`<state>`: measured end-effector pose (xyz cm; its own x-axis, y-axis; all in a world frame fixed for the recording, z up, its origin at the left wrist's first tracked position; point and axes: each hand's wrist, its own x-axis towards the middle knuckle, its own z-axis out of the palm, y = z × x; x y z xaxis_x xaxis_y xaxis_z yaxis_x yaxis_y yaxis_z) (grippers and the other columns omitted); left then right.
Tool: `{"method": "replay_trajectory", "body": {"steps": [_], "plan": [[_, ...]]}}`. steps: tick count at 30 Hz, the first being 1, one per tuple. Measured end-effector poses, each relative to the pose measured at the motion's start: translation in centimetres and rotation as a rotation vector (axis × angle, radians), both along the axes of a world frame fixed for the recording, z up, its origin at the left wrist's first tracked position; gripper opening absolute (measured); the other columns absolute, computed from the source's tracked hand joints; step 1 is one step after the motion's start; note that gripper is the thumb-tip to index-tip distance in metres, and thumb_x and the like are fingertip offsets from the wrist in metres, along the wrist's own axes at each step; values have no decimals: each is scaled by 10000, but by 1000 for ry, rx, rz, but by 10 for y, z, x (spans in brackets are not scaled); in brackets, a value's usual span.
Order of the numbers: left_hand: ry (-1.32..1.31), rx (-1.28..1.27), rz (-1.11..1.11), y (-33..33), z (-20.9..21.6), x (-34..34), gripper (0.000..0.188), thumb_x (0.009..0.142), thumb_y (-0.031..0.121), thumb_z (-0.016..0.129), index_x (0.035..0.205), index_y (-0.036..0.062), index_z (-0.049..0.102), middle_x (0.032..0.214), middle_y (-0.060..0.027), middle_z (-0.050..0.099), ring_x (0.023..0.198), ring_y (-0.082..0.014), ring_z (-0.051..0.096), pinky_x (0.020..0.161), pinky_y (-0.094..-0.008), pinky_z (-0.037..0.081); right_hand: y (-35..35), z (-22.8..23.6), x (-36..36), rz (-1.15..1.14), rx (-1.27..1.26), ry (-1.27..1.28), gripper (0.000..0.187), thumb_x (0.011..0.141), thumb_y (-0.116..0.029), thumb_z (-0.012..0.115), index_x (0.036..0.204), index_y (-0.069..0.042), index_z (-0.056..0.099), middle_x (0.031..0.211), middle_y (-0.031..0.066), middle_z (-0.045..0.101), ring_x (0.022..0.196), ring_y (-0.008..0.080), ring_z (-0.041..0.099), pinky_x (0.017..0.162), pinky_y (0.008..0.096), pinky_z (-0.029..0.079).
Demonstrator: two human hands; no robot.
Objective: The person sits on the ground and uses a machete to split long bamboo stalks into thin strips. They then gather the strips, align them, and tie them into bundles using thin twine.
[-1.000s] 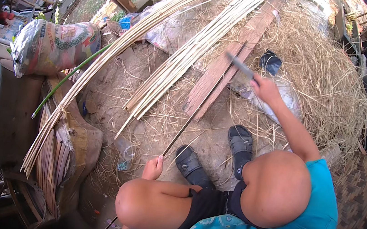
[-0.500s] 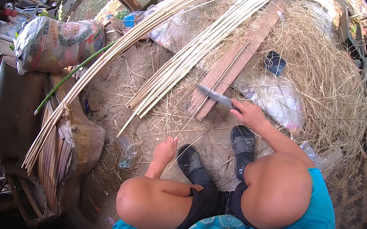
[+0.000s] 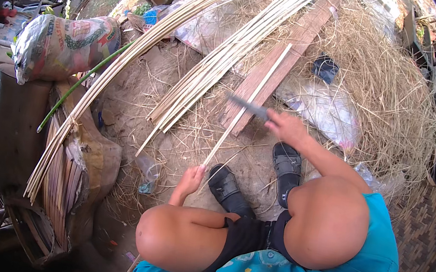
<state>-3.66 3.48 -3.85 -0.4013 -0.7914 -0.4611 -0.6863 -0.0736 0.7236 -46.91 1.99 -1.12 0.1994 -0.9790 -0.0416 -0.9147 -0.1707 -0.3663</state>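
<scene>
My left hand is closed on the near end of a pale bamboo strip. The strip runs up and away over a reddish-brown wooden plank. In my right hand is a knife, its blade pointing left and slightly blurred. The blade crosses over the strip near the plank's close end; whether it touches the strip cannot be made out. Left of the plank lies a bundle of pale bamboo strips.
A longer tied bundle of strips and a green stalk slope down at left, near a stuffed sack. Fibrous shavings heap up at right, beside a dark cup-like object. My sandalled feet flank the work.
The bamboo strip now shows a broader, paler face than before. My left hand has shifted a little left, and the knife in my right hand slightly left too.
</scene>
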Motion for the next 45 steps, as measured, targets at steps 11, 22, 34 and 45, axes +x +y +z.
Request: {"method": "replay_trajectory", "body": {"steps": [11,22,34,45], "plan": [[245,78,147,-63,4,-85,359,1042,294,559,897,-11,679,667,2,570,607,-86,499,569,-288,417,-28,3,-14,-313,9,-138,439,1016,-471,513,1302,-140,553,874,252,684,821,472,677,735,563,546],[-13,54,51,-42,25,-49,334,1033,278,566,900,-5,684,686,-52,632,615,-115,543,591,-311,454,-4,-12,-48,-189,-77,-172,427,1024,-462,502,1301,-141,560,915,249,683,789,473,681,690,543,562],[-902,307,-905,-86,93,82,494,906,360,640,1267,23,660,1179,-251,692,1165,-399,640,1003,-466,504,-16,-33,-75,-513,-21,-305,469,1006,-424,556,1362,-118,562,976,290,689,884,485,676,797,537,536],[-694,35,-932,-207,59,-179,457,921,389,554,918,-29,740,993,-243,726,964,-420,695,892,-492,532,4,-41,-65,-567,44,-476,485,997,-397,588,1374,-93,570,1055,265,701,982,467,673,843,504,540]]}}
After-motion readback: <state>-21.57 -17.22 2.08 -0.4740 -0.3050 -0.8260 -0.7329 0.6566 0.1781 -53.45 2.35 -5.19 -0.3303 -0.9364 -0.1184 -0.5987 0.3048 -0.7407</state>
